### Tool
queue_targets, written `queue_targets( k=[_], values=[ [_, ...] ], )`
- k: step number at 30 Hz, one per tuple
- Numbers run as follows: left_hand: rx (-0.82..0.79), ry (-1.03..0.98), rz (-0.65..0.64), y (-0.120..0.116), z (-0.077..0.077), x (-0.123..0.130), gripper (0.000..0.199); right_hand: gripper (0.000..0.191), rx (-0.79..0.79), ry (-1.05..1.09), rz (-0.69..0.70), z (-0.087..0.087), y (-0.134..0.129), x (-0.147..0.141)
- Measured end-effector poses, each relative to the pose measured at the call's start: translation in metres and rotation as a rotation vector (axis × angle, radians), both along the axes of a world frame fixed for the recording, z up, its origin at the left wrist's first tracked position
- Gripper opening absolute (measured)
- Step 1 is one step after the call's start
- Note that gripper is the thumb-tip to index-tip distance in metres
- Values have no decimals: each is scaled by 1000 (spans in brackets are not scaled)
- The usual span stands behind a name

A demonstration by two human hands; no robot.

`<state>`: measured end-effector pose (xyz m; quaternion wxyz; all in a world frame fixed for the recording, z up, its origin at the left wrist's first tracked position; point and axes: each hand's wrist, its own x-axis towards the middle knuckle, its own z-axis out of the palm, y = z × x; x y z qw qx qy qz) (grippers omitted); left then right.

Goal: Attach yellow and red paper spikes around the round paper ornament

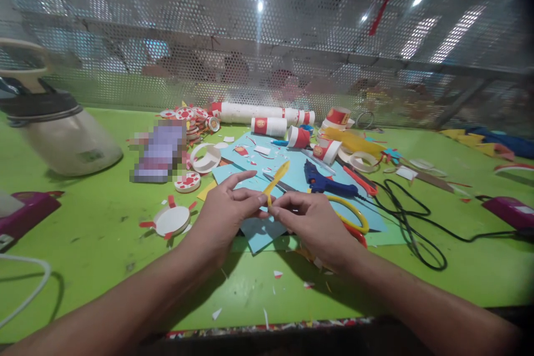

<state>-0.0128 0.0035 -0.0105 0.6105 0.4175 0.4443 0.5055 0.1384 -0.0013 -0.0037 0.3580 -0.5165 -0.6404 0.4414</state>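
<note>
A narrow yellow paper strip (276, 179) rises at a slant between my hands, its lower end bent. My left hand (233, 200) pinches it between thumb and fingers, the index finger stretched away. Close beside it, my right hand (311, 219) grips the strip's lower end with thumb and fingertips. Beneath both hands lie blue paper sheets (258, 239) scattered with scraps. Scissors with yellow and orange handles (354, 212) lie partly hidden behind my right hand. A blue glue gun (327, 182) rests just beyond it. Left of my left hand sits a white paper disc with red tabs (172, 221).
Red-and-white paper cups (269, 125) lie at the back, near a long stack of cups (250, 113). A phone-like blurred device (161, 153) and a large jug (70, 139) stand left. The black cord (417, 217) loops on the right. Perforated metal (250, 39) closes off the back.
</note>
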Motion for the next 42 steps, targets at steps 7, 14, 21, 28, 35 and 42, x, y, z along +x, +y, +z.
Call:
queue_targets(
  k=[7, 14, 21, 28, 35, 42],
  values=[
    [-42, 42, -1, 1, 1, -1, 47, 13, 56, 35, 32, 1, -3, 6],
    [-46, 8, -17, 1, 0, 1, 30, 15, 74, 102, 18, 5, -5, 9],
    [-36, 29, -51, -1, 0, 3, 20, 19, 4, 189, -26, 4, 2, 11],
    [-60, 66, -45, -4, 2, 6, 15, 19, -80, 313, -71, -2, 4, 11],
    [-49, 72, -82, -5, 3, 7, 15, 22, -119, 370, -45, -6, 5, 12],
    [-54, 92, -95, -6, 3, 8, 15, 23, -143, 382, -10, -6, 6, 12]
  ],
)
